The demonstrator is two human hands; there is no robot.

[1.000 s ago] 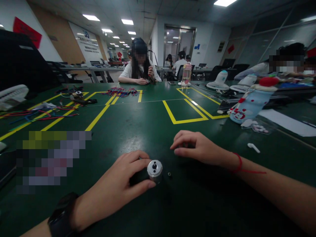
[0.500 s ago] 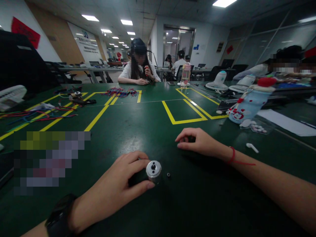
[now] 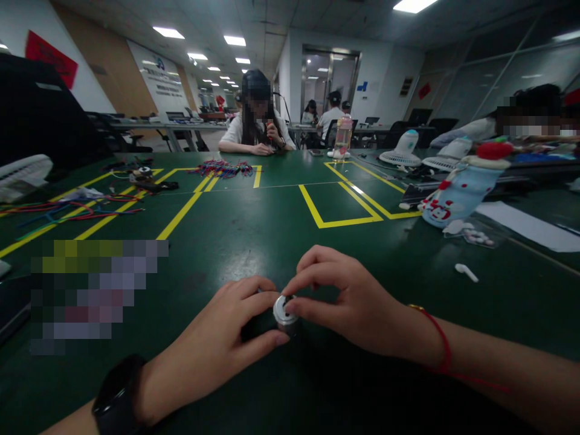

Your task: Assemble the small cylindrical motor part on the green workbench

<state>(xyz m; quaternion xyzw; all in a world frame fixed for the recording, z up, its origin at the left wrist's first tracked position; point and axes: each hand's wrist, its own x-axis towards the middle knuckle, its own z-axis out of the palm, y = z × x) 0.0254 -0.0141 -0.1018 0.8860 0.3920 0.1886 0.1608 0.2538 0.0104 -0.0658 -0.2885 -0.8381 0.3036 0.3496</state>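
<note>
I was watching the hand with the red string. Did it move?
Yes. The right hand slid left and toward the person, away from the yellow tape box; its fingers now touch the metal cylinder held by the left hand.

The bench [image 3: 281, 229] was dark green, marked with yellow tape lines [image 3: 338, 220]. The small metal cylinder [image 3: 284, 311] was silver with a dark hole in its face. A black watch [image 3: 118, 396] sat on the left wrist, a red string bracelet [image 3: 437, 335] on the right. Farther off lay wires [image 3: 222, 168] — red and blue — and a pale blue bottle [image 3: 460, 193] with a red cap and red-and-white figures.
</note>
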